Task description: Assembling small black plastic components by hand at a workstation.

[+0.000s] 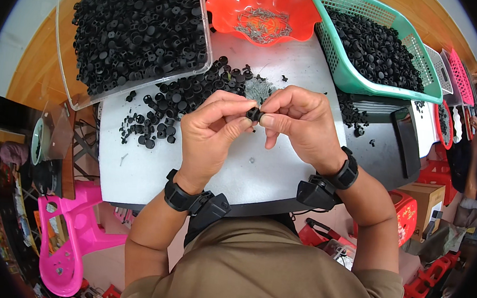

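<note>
A small round black plastic part (254,114) is pinched between both my hands above the white table (214,175). My left hand (209,127) grips its left side with thumb and index finger. On the other side, my right hand (302,120) closes thumb and fingertips on the part's right edge. Fingers hide much of it, so I cannot tell whether it is one piece or two. Just beyond my hands lies a loose heap of black plastic parts (184,97), caps and smaller bits. Behind my fingertips sits a small pile of thin greyish pieces (258,89).
A clear bin (210,46) full of black parts stands far left. A red wavy bowl (221,13) holds metal pins. At far right is a green basket (325,41) of small black parts. A dark flat object (406,141) lies right; a pink stool (83,232) stands lower left.
</note>
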The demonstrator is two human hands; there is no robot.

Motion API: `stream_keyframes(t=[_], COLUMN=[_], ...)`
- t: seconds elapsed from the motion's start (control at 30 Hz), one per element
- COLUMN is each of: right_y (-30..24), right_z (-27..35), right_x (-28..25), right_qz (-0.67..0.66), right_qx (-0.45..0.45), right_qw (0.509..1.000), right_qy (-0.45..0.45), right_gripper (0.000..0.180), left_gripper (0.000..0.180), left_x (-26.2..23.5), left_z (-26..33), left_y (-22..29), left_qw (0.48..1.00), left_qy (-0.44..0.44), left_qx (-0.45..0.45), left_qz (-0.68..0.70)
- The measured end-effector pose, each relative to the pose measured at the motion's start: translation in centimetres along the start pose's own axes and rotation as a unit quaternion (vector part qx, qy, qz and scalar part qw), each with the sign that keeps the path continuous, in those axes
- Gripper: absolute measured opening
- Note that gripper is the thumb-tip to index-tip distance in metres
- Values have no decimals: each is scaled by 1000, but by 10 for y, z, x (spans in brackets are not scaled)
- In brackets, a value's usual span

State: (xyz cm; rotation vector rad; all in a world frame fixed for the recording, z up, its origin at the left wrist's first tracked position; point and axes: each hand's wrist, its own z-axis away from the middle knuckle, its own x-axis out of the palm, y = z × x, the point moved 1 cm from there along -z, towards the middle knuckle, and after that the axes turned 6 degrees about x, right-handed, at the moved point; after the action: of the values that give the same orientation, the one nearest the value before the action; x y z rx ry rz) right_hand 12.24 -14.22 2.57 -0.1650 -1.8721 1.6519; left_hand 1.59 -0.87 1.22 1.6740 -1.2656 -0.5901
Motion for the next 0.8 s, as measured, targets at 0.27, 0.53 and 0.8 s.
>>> stream_keyframes(t=[0.27,0.53,0.8], right_y=[9,14,14], right_z=[-2,-5,-8], right_x=[-1,-1,1], right_qz=[-38,-32,-13], right_qx=[-1,-12,-27], right_qw=[999,998,998], right_qy=[-23,-52,-57], right_gripper=[6,11,9], left_gripper=[24,21,20], left_x=[-1,2,3], left_z=[2,7,10], left_y=[5,7,-2], left_qw=[991,999,992], left_qy=[-20,10,33], left_qx=[72,12,-36], left_qz=[-111,-34,117])
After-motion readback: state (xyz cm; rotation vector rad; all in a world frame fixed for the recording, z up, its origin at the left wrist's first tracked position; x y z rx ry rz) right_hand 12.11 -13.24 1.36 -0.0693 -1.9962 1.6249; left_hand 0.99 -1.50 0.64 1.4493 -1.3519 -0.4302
